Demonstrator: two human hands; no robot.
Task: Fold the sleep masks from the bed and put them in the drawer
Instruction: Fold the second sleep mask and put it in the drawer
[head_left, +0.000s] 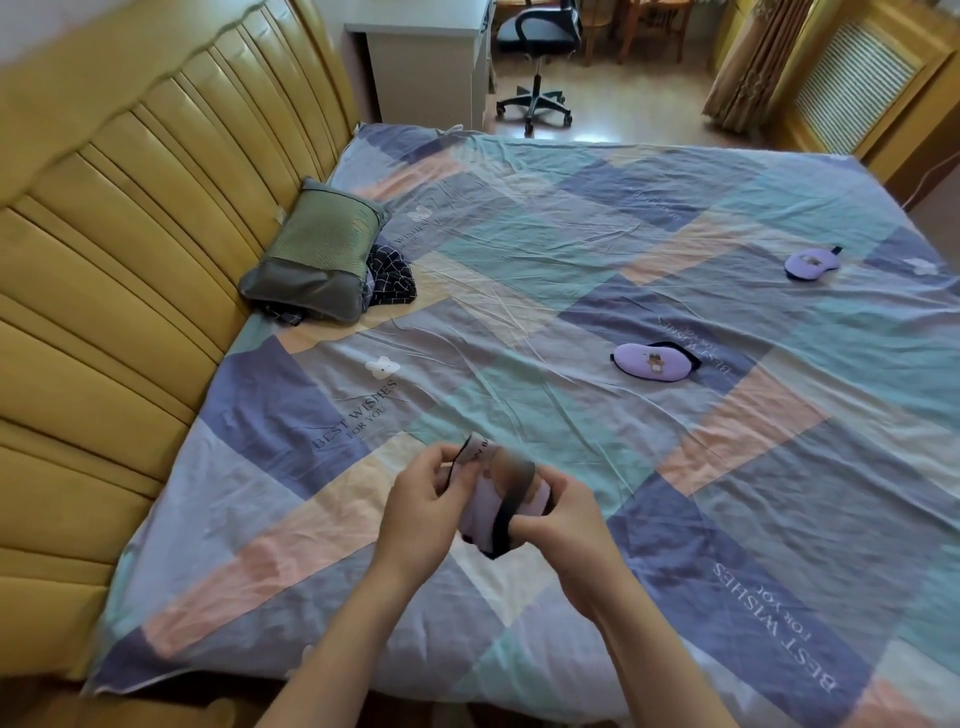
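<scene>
Both my hands hold one lilac sleep mask (491, 506) with a black strap, just above the near part of the bed. My left hand (423, 501) pinches its upper left edge by the white label. My right hand (563, 512) grips its right side, with the strap looped across the mask. A second lilac sleep mask (654, 362) with a small bear print lies flat on the bed's middle right. A third sleep mask (811, 262) lies further off toward the far right. No drawer is in view.
The bed carries a patchwork sheet (519, 291) in blue, teal and peach. A grey-green pillow (319, 249) and dark checked cloth (389, 278) lie by the padded yellow headboard (114, 249). A white desk (421, 57) and office chair (537, 47) stand beyond the bed.
</scene>
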